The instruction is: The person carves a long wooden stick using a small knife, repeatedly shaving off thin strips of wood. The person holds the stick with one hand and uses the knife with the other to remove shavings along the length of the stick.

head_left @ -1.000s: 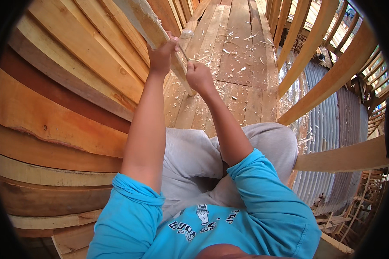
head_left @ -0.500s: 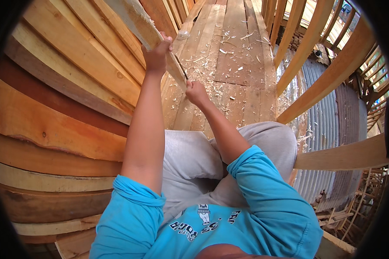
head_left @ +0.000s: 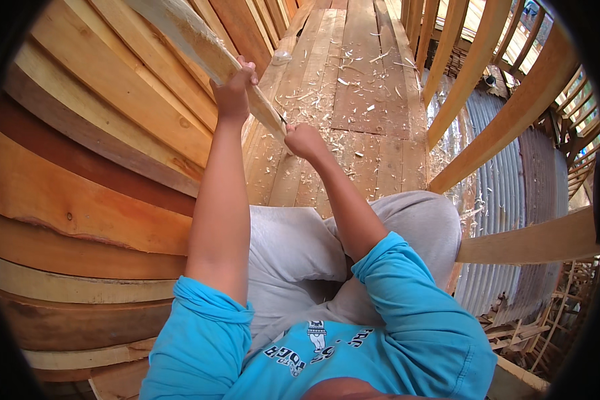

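Observation:
A long pale wooden plank [head_left: 200, 41] slants from the upper left down toward the middle, its edge rough. My left hand [head_left: 233, 93] is closed around it partway along, the fingers wrapped over its right edge. Close to the plank's lower end, my right hand [head_left: 305, 141] is a fist around a knife [head_left: 283, 121]. Only a short dark bit of its thin blade shows against the plank's edge; the handle is hidden in the fist.
Curved wooden boards [head_left: 100, 180] form a wall at my left. Wood shavings [head_left: 357, 107] litter the plank floor [head_left: 390, 160] ahead. Upright timber ribs [head_left: 470, 93] stand at the right, with corrugated metal sheets [head_left: 500, 173] beyond them. My bent legs [head_left: 407, 220] are below my arms.
The plank and my left hand have shifted slightly left and down. My right hand stays near the plank's lower end, and less of the blade shows now.

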Action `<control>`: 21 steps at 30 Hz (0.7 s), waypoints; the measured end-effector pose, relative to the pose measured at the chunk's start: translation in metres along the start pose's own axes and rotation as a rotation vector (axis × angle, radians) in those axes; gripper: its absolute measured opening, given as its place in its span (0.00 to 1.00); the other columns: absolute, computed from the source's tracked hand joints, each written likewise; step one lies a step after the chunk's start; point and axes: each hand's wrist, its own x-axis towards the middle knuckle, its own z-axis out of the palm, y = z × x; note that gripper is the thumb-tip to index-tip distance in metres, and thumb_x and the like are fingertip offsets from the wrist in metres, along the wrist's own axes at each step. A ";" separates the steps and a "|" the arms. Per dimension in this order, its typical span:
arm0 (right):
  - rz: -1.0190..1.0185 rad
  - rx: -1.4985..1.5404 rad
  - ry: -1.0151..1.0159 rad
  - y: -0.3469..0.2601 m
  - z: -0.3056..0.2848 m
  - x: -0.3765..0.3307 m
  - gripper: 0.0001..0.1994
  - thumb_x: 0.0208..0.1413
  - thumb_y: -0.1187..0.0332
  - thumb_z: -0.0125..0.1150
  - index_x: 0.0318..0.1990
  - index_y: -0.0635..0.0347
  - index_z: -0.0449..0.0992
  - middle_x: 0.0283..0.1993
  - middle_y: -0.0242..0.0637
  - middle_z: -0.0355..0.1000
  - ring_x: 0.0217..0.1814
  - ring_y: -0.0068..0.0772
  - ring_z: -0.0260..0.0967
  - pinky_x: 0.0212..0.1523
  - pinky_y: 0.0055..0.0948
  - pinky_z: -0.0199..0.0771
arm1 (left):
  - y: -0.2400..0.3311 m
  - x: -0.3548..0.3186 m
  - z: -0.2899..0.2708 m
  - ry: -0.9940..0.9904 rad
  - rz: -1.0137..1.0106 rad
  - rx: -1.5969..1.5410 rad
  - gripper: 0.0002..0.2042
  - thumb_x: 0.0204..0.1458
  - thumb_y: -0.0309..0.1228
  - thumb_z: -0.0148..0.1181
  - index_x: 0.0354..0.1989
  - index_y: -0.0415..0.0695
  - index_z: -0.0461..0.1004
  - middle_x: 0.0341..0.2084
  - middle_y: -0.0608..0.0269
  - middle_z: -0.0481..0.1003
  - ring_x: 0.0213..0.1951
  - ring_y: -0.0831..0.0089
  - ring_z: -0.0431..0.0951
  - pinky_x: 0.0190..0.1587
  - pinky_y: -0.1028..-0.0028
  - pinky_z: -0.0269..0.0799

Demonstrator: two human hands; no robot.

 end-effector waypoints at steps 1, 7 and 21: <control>0.046 -0.043 -0.064 -0.016 -0.012 -0.017 0.25 0.64 0.55 0.44 0.35 0.74 0.76 0.36 0.61 0.75 0.43 0.61 0.74 0.46 0.48 0.71 | 0.005 -0.005 -0.003 0.001 0.004 0.003 0.09 0.46 0.23 0.61 0.33 0.44 0.67 0.26 0.66 0.66 0.24 0.75 0.67 0.30 0.75 0.65; -0.207 0.141 0.313 0.010 0.016 0.007 0.24 0.64 0.57 0.43 0.34 0.72 0.77 0.33 0.59 0.75 0.41 0.62 0.73 0.45 0.49 0.71 | 0.000 0.001 -0.002 -0.055 -0.018 -0.019 0.11 0.47 0.20 0.60 0.37 0.44 0.66 0.29 0.66 0.66 0.26 0.76 0.68 0.30 0.75 0.66; 0.045 -0.255 -0.008 0.096 0.046 0.006 0.19 0.62 0.59 0.45 0.35 0.65 0.78 0.43 0.59 0.75 0.48 0.58 0.73 0.49 0.48 0.72 | -0.009 0.004 -0.002 -0.055 -0.021 -0.080 0.11 0.47 0.19 0.57 0.37 0.44 0.64 0.30 0.66 0.65 0.26 0.76 0.67 0.30 0.75 0.65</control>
